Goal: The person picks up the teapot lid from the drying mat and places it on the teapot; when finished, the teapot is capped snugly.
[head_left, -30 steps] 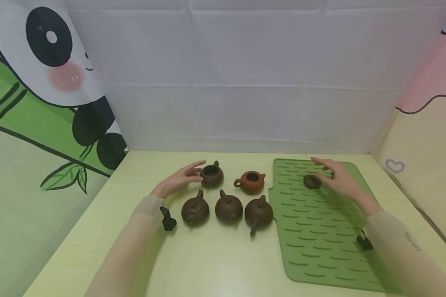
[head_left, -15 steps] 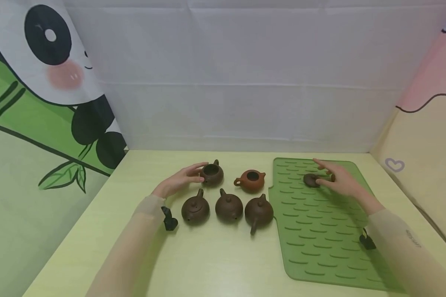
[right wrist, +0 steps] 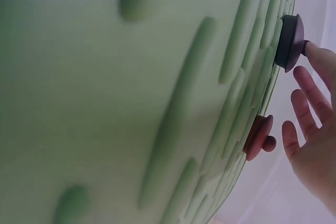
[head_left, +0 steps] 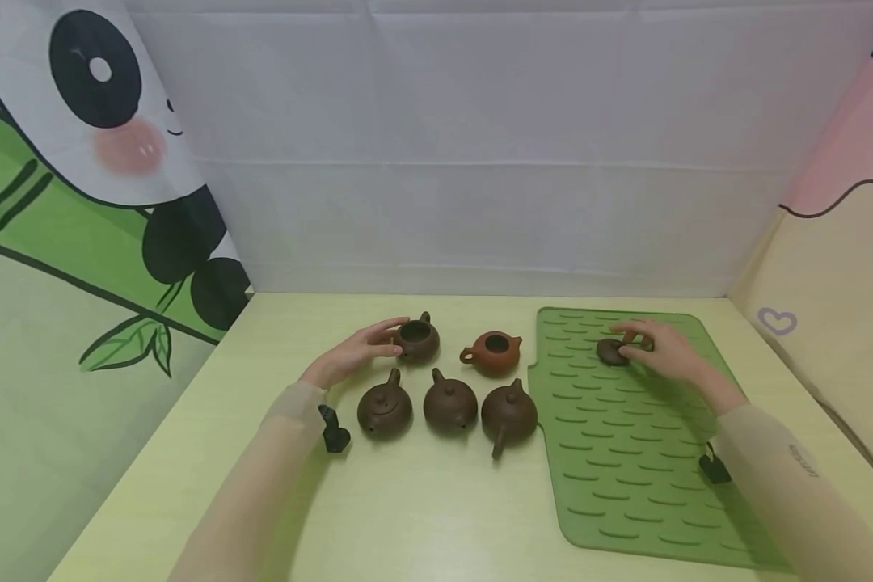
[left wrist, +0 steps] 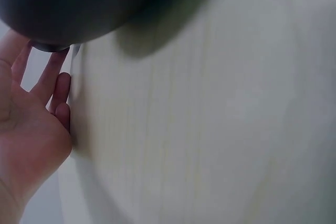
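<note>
My left hand holds a dark brown lidless teapot at its left side, thumb on the near side and fingers on the far side. In the left wrist view the teapot looms dark and blurred above the palm. On the green mat, my right hand pinches a dark round teapot lid. The right wrist view shows a fingertip at that lid's knob, other fingers spread. A reddish lid lies beside it on the mat.
A red-brown lidless teapot stands right of the dark one. In front are three lidded brown teapots: left, middle and right, the last near the mat's edge. A white cloth backdrop rises behind the table.
My left hand has come slightly right onto the lidless teapot. The right hand's fingers have lowered and closed in on the dark lid, the index finger now bent. The other teapots have stayed put.
</note>
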### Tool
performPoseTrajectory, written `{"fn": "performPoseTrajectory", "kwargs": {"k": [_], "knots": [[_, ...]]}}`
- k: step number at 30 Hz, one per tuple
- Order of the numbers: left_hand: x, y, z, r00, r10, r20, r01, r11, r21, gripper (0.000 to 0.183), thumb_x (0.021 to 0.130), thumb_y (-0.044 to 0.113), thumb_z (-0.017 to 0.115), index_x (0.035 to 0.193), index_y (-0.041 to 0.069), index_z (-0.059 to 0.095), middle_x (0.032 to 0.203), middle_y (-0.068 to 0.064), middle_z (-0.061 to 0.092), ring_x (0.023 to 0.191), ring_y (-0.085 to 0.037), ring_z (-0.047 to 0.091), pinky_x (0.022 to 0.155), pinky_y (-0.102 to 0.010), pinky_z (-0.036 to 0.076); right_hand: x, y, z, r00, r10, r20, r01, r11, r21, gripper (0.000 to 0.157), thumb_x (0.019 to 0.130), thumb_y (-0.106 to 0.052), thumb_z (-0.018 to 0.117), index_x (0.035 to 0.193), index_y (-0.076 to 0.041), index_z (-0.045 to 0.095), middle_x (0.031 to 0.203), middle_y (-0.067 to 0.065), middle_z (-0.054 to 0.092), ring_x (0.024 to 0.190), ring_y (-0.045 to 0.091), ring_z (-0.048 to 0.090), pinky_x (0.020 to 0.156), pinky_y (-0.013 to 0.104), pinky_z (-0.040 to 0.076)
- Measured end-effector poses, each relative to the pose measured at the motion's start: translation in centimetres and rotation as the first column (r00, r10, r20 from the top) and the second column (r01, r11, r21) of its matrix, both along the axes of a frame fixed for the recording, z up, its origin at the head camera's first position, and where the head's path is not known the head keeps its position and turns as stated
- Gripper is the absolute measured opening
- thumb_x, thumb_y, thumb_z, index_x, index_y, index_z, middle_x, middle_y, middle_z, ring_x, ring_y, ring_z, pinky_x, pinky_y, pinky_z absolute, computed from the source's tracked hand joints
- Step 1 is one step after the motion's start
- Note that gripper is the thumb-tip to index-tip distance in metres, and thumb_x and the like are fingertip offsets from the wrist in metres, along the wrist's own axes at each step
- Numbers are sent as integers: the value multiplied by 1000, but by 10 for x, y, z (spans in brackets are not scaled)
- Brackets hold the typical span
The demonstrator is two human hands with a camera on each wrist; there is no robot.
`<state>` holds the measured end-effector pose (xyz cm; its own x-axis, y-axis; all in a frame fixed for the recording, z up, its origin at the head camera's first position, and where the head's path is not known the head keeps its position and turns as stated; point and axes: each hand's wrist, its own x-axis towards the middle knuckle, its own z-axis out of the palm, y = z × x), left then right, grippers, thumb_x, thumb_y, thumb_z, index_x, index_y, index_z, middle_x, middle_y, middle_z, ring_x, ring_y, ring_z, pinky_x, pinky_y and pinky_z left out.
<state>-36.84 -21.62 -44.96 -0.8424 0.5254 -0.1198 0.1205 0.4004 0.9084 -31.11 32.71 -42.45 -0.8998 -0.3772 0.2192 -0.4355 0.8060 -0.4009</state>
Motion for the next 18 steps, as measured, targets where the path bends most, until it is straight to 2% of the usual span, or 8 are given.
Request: {"fn": "performPoseTrajectory", "kwargs": {"k": [6,9,15,18], "knots": [[2,0,2,1000,10,3,-10,1000,-3,64,96,34,64,152,39,34,162,-6,31,153,-30,22,122,-64,10,0,-3,2,999,-32,4,32,999,-4,31,92,-16,69,122,-8,67,102,10,71,79,14,58,67,27,44],[5,1,5,1000,4,2,-4,1000,-5,65,97,33,63,154,36,31,163,-8,30,153,-32,21,121,-65,10,1,-4,4,998,-49,29,49,999,-1,27,93,-16,69,118,-9,69,103,11,71,81,15,57,69,29,43],[9,2,10,1000,-4,1,4,1000,-12,68,97,33,62,156,31,29,163,-8,28,153,-32,20,122,-64,10,2,-4,8,997,-63,54,63,998,-8,24,93,-17,69,115,-10,71,102,11,72,83,17,58,70,31,44],[9,1,9,1000,2,9,-2,1000,-17,67,96,35,63,155,34,29,163,-5,28,154,-30,21,122,-63,10,2,-4,9,996,-60,63,61,998,-19,23,92,-15,69,114,-10,72,100,10,71,83,18,59,70,31,45]]}}
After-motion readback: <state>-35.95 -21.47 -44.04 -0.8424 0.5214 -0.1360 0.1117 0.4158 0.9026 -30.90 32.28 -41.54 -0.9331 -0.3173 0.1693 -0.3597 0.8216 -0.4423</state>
